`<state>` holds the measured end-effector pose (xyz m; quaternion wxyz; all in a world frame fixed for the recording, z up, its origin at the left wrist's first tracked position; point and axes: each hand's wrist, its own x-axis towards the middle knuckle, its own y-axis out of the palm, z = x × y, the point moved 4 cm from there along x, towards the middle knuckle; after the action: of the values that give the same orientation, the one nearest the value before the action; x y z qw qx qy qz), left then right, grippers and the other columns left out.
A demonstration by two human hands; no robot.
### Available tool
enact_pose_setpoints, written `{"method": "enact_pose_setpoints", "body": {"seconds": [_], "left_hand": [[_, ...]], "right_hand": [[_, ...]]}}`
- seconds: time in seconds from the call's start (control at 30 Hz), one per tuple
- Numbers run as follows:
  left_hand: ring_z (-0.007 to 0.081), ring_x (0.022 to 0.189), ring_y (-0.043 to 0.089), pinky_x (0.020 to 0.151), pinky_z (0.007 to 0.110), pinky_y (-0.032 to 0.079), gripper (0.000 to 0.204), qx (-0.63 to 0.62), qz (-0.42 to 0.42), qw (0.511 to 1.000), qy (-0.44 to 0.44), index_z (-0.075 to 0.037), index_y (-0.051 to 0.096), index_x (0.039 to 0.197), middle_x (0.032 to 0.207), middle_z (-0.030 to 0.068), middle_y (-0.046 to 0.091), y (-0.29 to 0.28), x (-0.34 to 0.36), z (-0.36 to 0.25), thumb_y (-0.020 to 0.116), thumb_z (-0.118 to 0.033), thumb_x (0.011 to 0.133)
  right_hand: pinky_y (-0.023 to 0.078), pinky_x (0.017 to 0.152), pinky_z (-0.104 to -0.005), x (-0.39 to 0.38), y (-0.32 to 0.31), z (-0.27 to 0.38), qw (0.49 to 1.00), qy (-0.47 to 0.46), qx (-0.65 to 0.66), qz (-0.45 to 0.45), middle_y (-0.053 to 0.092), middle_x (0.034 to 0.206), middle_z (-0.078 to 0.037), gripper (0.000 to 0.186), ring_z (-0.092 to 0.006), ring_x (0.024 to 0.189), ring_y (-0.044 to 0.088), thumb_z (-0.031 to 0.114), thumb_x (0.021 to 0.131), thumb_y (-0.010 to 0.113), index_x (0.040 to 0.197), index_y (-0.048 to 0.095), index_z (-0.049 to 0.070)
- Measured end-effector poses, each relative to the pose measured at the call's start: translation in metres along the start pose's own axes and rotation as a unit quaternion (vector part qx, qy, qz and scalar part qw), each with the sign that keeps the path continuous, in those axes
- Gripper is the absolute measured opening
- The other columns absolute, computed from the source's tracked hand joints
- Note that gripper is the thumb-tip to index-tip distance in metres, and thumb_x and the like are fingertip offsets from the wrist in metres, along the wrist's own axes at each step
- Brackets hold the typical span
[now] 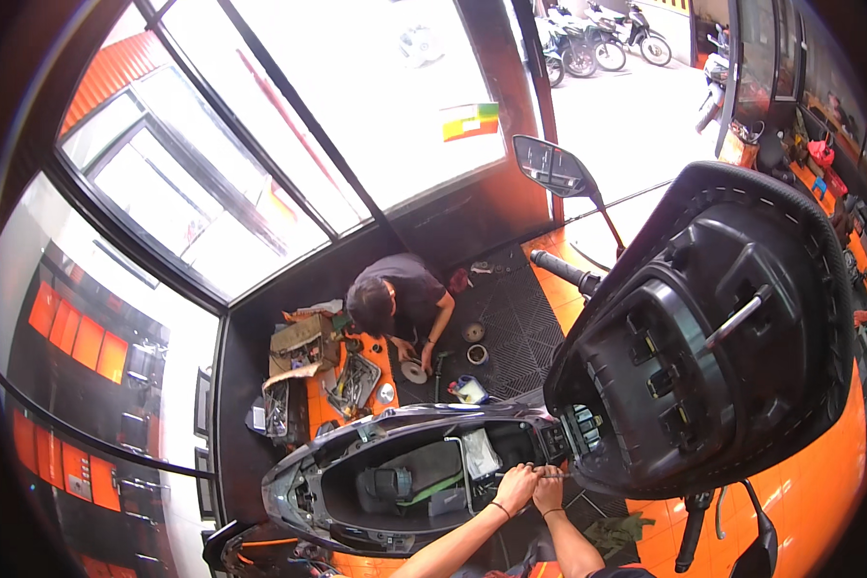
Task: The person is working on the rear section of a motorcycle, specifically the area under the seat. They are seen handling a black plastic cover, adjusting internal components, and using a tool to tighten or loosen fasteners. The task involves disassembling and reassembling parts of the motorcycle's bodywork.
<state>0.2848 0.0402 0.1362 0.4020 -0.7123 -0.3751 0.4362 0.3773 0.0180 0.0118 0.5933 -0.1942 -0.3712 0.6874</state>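
My left hand [516, 487] and my right hand [548, 489] are close together at the near rim of a scooter's open underseat compartment [342, 501], beside the seat hinge. Both are closed, with fingers curled around a thin metal rod [562, 475] that shows at the right hand's fingertips. What kind of tool it is cannot be made out. To the right, the raised black seat [689, 337] shows its ribbed underside. Inside the compartment lie a white packet [479, 453] and a dark bundle with a green strip [432, 491].
Beyond the scooter a co-worker [405, 299] crouches on the floor, hands on a round metal disc [413, 372]. Near them are a cardboard box [302, 349], a tray of metal tools [353, 385] and small bowls [477, 354]. The scooter's mirror [554, 169] and handlebar grip [559, 268] stick out.
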Motion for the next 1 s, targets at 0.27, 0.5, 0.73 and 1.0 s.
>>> {"method": "enact_pose_setpoints", "body": {"seconds": [0.27, 0.5, 0.73, 1.0], "left_hand": [[0.0387, 0.137, 0.039, 0.113, 0.046, 0.033, 0.051, -0.146, -0.193, 0.970, 0.038, -0.006, 0.059, 0.127, 0.144, 0.0233, 0.044, -0.045, -0.013, -0.024, 0.062, -0.007, 0.076], [0.0471, 0.144, 0.022, 0.114, 0.060, 0.022, 0.048, -0.119, -0.177, 0.975, -0.053, -0.009, 0.051, 0.137, 0.151, 0.0324, 0.030, 0.020, -0.027, -0.011, 0.056, -0.021, 0.092], [0.0397, 0.142, 0.032, 0.115, 0.057, 0.024, 0.037, -0.109, -0.101, 0.988, -0.042, -0.004, 0.066, 0.115, 0.128, 0.0161, 0.061, -0.003, -0.021, -0.008, 0.060, -0.015, 0.081], [0.0406, 0.142, 0.031, 0.116, 0.050, 0.027, 0.044, -0.198, -0.173, 0.965, 0.003, -0.005, 0.060, 0.127, 0.145, 0.0201, 0.044, -0.001, -0.049, -0.031, 0.057, -0.015, 0.084]], "right_hand": [[0.038, 0.108, -0.0469, -0.018, 0.044, -0.027, 0.994, -0.018, 0.069, 0.081, 0.064, 0.113, -0.017, 0.031, -0.0345, 0.115, 0.057, 0.022, 0.089, 0.057, 0.113, 0.061, 0.003], [0.040, 0.105, -0.0466, -0.015, 0.034, -0.031, 0.990, 0.009, 0.092, 0.109, 0.065, 0.104, -0.016, 0.020, -0.0339, 0.106, 0.060, 0.021, 0.091, 0.053, 0.100, 0.059, 0.004], [0.042, 0.102, -0.0466, -0.009, 0.018, -0.011, 0.986, -0.008, 0.059, 0.156, 0.066, 0.098, -0.015, 0.014, -0.0336, 0.101, 0.062, 0.016, 0.090, 0.056, 0.097, 0.059, 0.005], [0.043, 0.102, -0.0460, -0.014, 0.023, -0.024, 0.994, -0.036, 0.064, 0.086, 0.065, 0.101, -0.018, 0.017, -0.0338, 0.104, 0.062, 0.017, 0.091, 0.055, 0.099, 0.058, 0.003]]}}
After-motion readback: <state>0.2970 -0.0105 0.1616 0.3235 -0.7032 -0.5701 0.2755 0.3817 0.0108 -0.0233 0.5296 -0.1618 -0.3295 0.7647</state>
